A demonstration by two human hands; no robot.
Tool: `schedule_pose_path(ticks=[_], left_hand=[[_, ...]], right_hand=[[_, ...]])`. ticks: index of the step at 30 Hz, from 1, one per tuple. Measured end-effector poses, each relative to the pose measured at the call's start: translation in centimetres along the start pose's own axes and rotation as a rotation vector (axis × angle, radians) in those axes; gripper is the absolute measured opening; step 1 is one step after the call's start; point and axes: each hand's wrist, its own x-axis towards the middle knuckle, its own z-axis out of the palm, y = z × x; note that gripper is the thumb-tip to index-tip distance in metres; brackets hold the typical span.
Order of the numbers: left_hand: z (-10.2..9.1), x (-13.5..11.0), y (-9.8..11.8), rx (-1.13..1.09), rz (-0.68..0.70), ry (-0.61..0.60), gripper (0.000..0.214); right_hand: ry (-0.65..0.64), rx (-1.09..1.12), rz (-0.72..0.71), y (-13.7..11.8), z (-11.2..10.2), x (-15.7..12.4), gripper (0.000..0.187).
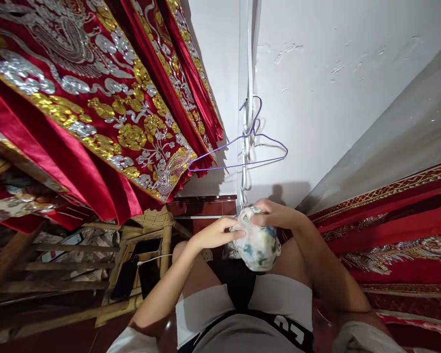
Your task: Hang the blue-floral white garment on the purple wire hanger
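A rounded, crumpled bundle of white cloth [259, 247], printed with blue, green and yellow, is held up above my lap. My left hand [220, 232] grips its left side, thumb over the front. On the upper right, my right hand [274, 214] has its fingers curled onto the cloth. The bundle's underside and some of my fingertips are out of sight. Beyond it, a purple wire hanger [242, 165] hangs against the white wall, with nothing on it.
Red cloths with gold and silver sequins [132, 98] hang at the left. More red embroidered cloth [397, 235] lies along the right side. A bamboo chair [165, 250] at lower left bears dark phones [147, 245] and a white cable. White straps [249, 63] run down the wall.
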Motion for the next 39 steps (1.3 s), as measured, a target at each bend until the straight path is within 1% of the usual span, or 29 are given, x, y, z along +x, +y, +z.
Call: schedule_pose_path(ticks=[1, 2, 4, 6, 7, 8, 10, 12, 13, 15, 17, 19, 22, 24, 25, 27, 29, 32, 34, 36, 38, 39], left_hand=[[-0.4, -0.7, -0.3, 0.037, -0.04, -0.034, 0.05], [-0.9, -1.3, -0.4, 0.074, -0.077, -0.067, 0.047], [-1.8, -2.4, -0.5, 0.141, -0.157, -0.153, 0.041], [-2.6, -3.2, -0.6, 0.215, -0.242, -0.24, 0.031], [-2.9, -3.4, -0.7, 0.265, -0.283, -0.267, 0.025], [-3.2, -3.6, -0.7, 0.329, -0.325, -0.268, 0.022], [-3.6, -3.9, -0.6, 0.489, -0.429, -0.195, 0.019], [-4.3, -4.1, -0.2, 0.672, -0.542, -0.072, 0.015], [-4.8, -4.3, 0.1, 0.76, -0.583, -0.001, 0.013], [-5.8, -4.4, 0.9, 0.902, -0.61, 0.124, 0.008], [-6.8, -4.3, 1.8, 0.98, -0.626, 0.214, 0.008], [-7.4, -4.0, 2.7, 1.001, -0.682, 0.251, 0.013], [-7.7, -3.1, 3.9, 0.995, -0.781, 0.277, 0.031], [-7.7, -2.3, 4.3, 1.007, -0.816, 0.337, 0.049], [-7.8, -1.9, 4.4, 1.017, -0.816, 0.376, 0.057], [-8.1, -1.2, 4.5, 1.042, -0.771, 0.469, 0.061], [-8.6, -0.3, 4.4, 1.059, -0.667, 0.566, 0.057], [-9.5, 1.2, 4.5, 1.044, -0.486, 0.676, 0.041], [-9.9, 2.2, 4.6, 1.017, -0.387, 0.722, 0.028], [-10.5, 3.0, 4.8, 0.999, -0.297, 0.787, 0.02], [-11.2, 3.5, 4.8, 0.983, -0.218, 0.879, 0.02], [-11.6, 3.7, 4.7, 0.969, -0.201, 0.915, 0.022]], right_hand=[[-0.017, -0.133, 0.012, -0.6, -0.6, -0.1, 0.035], [0.002, -0.234, 0.015, -1.1, -1.0, 0.0, 0.025], [0.112, -0.352, -0.027, -1.6, -1.6, 0.2, 0.014], [0.191, -0.396, -0.112, -2.0, -1.8, 0.6, 0.015], [0.226, -0.405, -0.161, -2.3, -2.0, 0.7, 0.016], [0.276, -0.417, -0.207, -2.6, -2.2, 0.7, 0.015], [0.419, -0.46, -0.259, -3.0, -3.0, 0.7, 0.012], [0.587, -0.527, -0.232, -2.9, -4.4, 0.9, 0.007], [0.656, -0.559, -0.2, -2.5, -5.4, 1.1, 0.008], [0.744, -0.609, -0.144, -0.8, -7.4, 2.0, 0.024], [0.769, -0.648, -0.132, 1.6, -9.3, 3.4, 0.037], [0.764, -0.673, -0.132, 4.1, -10.6, 4.6, 0.037], [0.764, -0.669, -0.109, 6.9, -11.4, 5.2, 0.029], [0.795, -0.642, -0.097, 7.6, -11.3, 4.4, 0.028], [0.819, -0.627, -0.092, 7.8, -11.2, 3.8, 0.027], [0.87, -0.608, -0.074, 7.6, -11.0, 2.1, 0.027], [0.897, -0.606, -0.065, 7.2, -10.8, 0.4, 0.027], [0.875, -0.647, -0.123, 6.5, -10.2, -1.5, 0.031], [0.855, -0.67, -0.14, 6.0, -9.4, -2.1, 0.031], [0.848, -0.662, -0.11, 5.8, -8.6, -2.2, 0.031], [0.843, -0.639, -0.072, 5.7, -7.7, -2.0, 0.029], [0.843, -0.63, -0.057, 5.8, -7.4, -1.9, 0.028]])
